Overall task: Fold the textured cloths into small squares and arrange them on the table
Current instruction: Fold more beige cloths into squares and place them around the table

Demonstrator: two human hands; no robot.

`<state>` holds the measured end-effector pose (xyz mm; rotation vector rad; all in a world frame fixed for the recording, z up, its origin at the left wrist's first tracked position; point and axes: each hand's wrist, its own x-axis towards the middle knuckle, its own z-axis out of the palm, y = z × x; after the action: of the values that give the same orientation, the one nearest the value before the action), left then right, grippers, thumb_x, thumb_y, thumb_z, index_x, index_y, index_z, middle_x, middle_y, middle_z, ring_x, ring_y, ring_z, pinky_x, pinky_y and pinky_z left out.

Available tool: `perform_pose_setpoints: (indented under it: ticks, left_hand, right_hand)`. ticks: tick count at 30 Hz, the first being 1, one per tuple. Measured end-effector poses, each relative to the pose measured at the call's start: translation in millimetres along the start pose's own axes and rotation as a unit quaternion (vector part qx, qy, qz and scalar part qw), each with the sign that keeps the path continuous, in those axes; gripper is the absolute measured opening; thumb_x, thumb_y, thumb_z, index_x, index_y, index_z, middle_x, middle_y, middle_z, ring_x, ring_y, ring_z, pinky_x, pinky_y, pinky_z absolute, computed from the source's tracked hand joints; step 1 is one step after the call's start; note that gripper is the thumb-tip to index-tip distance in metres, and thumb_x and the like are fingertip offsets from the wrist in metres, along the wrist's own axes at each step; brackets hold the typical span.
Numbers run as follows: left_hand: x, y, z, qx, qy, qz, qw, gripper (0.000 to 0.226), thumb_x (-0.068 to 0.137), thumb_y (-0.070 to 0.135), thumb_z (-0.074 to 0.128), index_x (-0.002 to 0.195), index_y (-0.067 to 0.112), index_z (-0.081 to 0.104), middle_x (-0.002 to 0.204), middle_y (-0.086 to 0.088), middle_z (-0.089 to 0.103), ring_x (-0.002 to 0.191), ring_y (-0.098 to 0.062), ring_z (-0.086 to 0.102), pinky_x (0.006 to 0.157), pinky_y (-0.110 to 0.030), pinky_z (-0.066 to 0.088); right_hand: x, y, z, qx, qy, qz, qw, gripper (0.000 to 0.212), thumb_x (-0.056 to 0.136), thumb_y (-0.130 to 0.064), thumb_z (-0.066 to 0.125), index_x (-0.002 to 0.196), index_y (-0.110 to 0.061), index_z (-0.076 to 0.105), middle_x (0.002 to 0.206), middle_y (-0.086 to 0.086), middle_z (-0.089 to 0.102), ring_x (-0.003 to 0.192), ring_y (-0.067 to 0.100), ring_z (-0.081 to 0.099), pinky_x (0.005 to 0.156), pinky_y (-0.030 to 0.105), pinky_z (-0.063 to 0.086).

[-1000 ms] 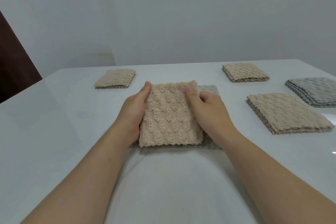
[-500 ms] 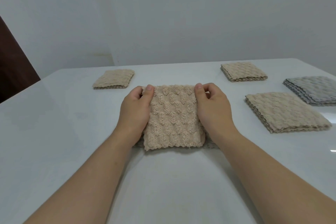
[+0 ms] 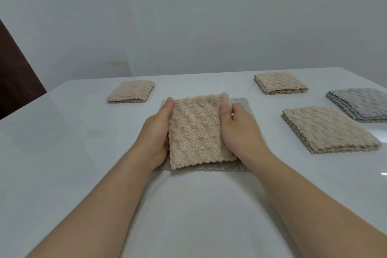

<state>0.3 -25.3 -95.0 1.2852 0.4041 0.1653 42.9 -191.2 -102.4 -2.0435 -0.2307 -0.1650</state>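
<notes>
A beige textured cloth [image 3: 196, 130], folded into a small square, is held at the table's middle. My left hand [image 3: 156, 132] grips its left edge with the thumb on top. My right hand [image 3: 238, 130] grips its right edge the same way. The cloth's far edge is tilted up off a grey-beige cloth [image 3: 243, 103] lying flat beneath it, whose edges show at the back right and along the front.
On the white table [image 3: 69, 153] lie a folded beige square [image 3: 132, 94] at the back left, another [image 3: 279, 82] at the back right, a beige stack [image 3: 328, 130] at the right and a grey stack [image 3: 362, 103] at the far right. A dark panel [image 3: 14, 77] stands at left.
The folded beige cloth, pressed flat half a second ago, now has its far edge raised a little. Both hands keep their grip on its sides.
</notes>
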Motion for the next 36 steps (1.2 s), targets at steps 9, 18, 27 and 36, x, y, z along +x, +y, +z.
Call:
perform_pose_setpoints:
  ticks: [9,18,27,36]
  left_hand:
    - [4,-20,7,0.327,0.105,0.183,0.921,0.034,0.105,0.044,0.045,0.100,0.013,0.058,0.093,-0.007,0.068,0.086,-0.023,0.064,0.078,-0.036,0.050]
    - [2,-16,7,0.352,0.085,0.200,0.911,0.032,0.107,0.041,0.044,0.090,0.015,0.052,0.076,0.000,0.057,0.066,-0.013,0.052,0.056,-0.027,0.036]
    - [16,32,-54,0.288,0.122,0.083,0.946,0.059,0.096,0.045,0.060,0.146,0.018,0.045,0.112,-0.003,0.070,0.085,-0.020,0.068,0.065,-0.029,0.051]
    - [24,58,-174,0.470,0.134,0.109,0.865,0.059,0.099,0.029,0.061,0.153,0.034,0.039,0.138,-0.007,0.060,0.123,-0.027,0.058,0.103,-0.037,0.048]
  right_hand:
    - [2,4,2,-0.042,0.033,-0.009,0.999,0.034,0.109,-0.045,0.028,0.104,-0.015,0.044,0.078,-0.002,0.052,0.066,0.008,0.046,0.053,0.031,0.028]
    - [-3,0,0,-0.007,0.021,0.023,0.999,0.030,0.108,-0.045,0.036,0.111,-0.015,0.040,0.079,-0.001,0.057,0.069,0.012,0.057,0.053,0.025,0.034]
    - [-7,-59,50,-0.042,-0.087,-0.075,0.992,0.014,0.108,-0.027,0.032,0.123,-0.028,0.031,0.071,0.003,0.064,0.052,0.018,0.059,0.040,0.025,0.040]
    - [-10,-97,164,-0.103,-0.178,-0.079,0.975,0.036,0.102,-0.024,0.041,0.137,-0.018,0.047,0.123,0.014,0.061,0.101,0.029,0.062,0.074,0.031,0.044]
